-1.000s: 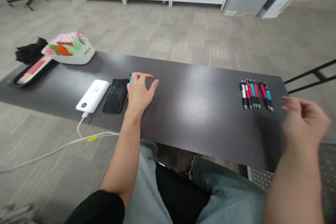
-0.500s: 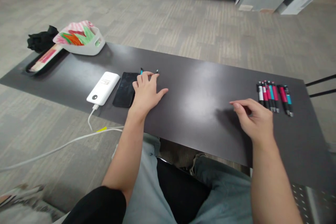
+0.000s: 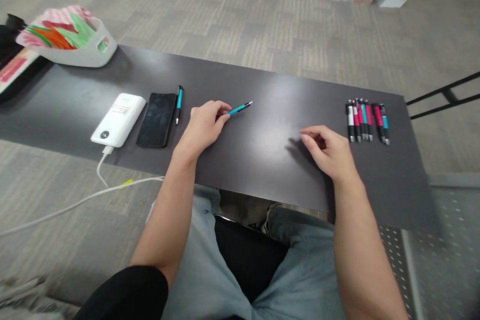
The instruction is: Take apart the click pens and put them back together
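"Jutting out from the left hand, a blue pen is seen?"

"Yes. Its near end is gripped between thumb and fingers; its far end is pointed to the right, toward the space between both hands."

"Is it rested on the desk?"

"That cannot be told."

"And the right hand?"

"It is held above the desk, well apart from that pen. Its fingers are loosely curled, the thumb brought close to the index finger; whether the tips meet cannot be told."

"What is set around them?"

"On the left, a second blue pen is laid just beside the phone, and a power bank is placed past that. Beyond the right hand, a row of pens is lined up."
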Demonstrator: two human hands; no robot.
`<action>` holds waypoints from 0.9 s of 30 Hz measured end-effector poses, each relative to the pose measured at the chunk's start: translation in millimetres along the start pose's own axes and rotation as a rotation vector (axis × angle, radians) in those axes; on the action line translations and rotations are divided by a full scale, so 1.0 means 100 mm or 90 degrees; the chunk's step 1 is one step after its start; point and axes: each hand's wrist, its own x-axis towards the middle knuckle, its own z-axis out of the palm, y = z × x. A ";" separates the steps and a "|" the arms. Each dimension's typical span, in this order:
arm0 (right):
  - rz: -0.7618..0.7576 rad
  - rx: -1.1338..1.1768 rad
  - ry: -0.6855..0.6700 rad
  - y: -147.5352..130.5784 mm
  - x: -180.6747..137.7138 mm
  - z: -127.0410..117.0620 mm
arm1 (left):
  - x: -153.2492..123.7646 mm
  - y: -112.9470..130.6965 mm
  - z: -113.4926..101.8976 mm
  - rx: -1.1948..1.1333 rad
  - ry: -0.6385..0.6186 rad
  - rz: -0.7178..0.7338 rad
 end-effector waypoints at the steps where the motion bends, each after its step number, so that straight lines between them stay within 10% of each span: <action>1: 0.006 0.020 -0.015 0.01 0.00 0.04 | 0.01 0.07 0.03 -0.037 -0.011 0.028; 9: -0.012 0.117 -0.056 -0.18 0.03 0.32 | -0.01 0.71 0.43 -0.290 -0.149 0.183; 20: 0.075 0.152 0.067 -0.17 -0.06 0.20 | 0.06 0.80 0.61 -0.339 -0.024 0.129; 27: 0.125 0.338 -0.108 -0.36 -0.02 0.28 | 0.07 0.80 0.68 -0.561 -0.028 0.047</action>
